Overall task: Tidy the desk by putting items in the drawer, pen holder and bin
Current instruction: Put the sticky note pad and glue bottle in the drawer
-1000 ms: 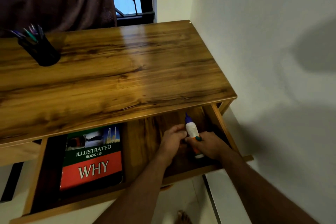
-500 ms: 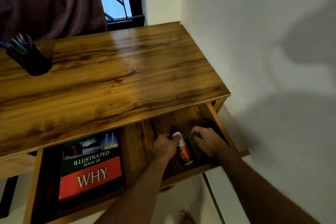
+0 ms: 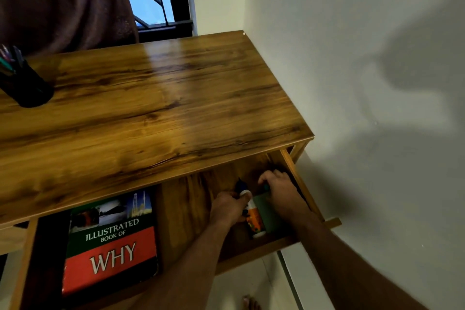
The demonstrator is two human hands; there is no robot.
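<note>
The wooden drawer (image 3: 254, 251) stands pulled out under the desk top (image 3: 151, 113). A white and orange glue bottle (image 3: 255, 219) with a dark blue cap lies at the drawer's right end, cap pointing away from me. My left hand (image 3: 227, 207) pinches the bottle near its neck. My right hand (image 3: 279, 190) grips a dark green object (image 3: 264, 211) lying right beside the bottle; what it is I cannot make out. A book titled "Illustrated Book of Why" (image 3: 110, 244) lies in the drawer's left part.
A black pen holder (image 3: 27, 85) with several pens stands at the desk's far left. A white wall (image 3: 364, 83) runs close along the desk's right side. A brown curtain (image 3: 63, 0) and a window lie behind the desk. A bare foot (image 3: 250, 303) shows below.
The glue bottle went from held upright above the drawer floor to lying flat in it. My right hand let go of the bottle and took hold of the green object beside it.
</note>
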